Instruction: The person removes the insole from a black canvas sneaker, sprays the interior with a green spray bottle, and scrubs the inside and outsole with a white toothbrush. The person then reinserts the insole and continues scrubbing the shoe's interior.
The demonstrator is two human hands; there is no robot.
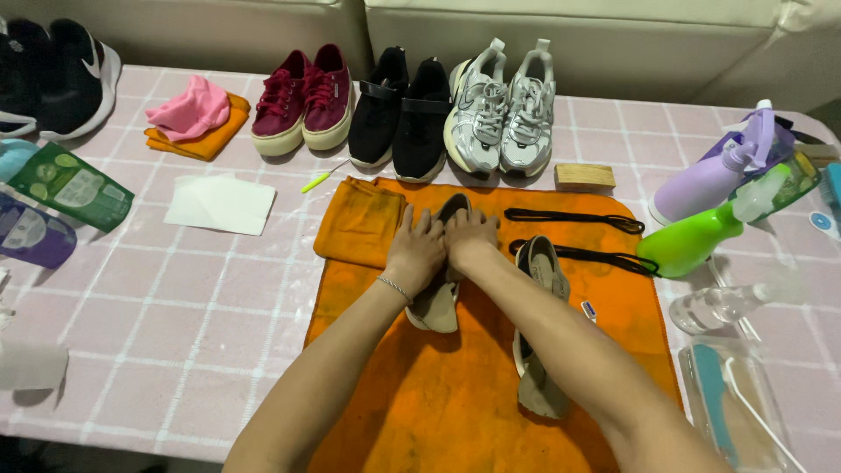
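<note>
**Two hands pressed on an insole, shoes lined up behind**

Both hands sit side by side on a tan insole that lies in the middle of an orange towel. The left hand lies flat on the insole, fingers together and pointing toward twelve o'clock; a thin bracelet circles its wrist. The right hand is touching the left hand, fingers curled down over the insole's far end, where a dark tip shows between the two hands. Whether it grips that end or only presses on it, I cannot tell.

At three o'clock from the hands, on the same towel, lies a second insole, long and grey-tan, partly under the right forearm. Two black laces stretch across the towel at about two o'clock. A folded orange cloth rests at ten o'clock, just beside the left hand.

Along the far edge of the pink checked table, at twelve o'clock, stand three pairs: maroon sneakers, black shoes and silver-white trainers. A wooden brush lies near the trainers. At three o'clock are a green spray bottle and a lilac spray bottle. A white sheet lies at ten o'clock, with pink and orange cloths beyond it.
</note>
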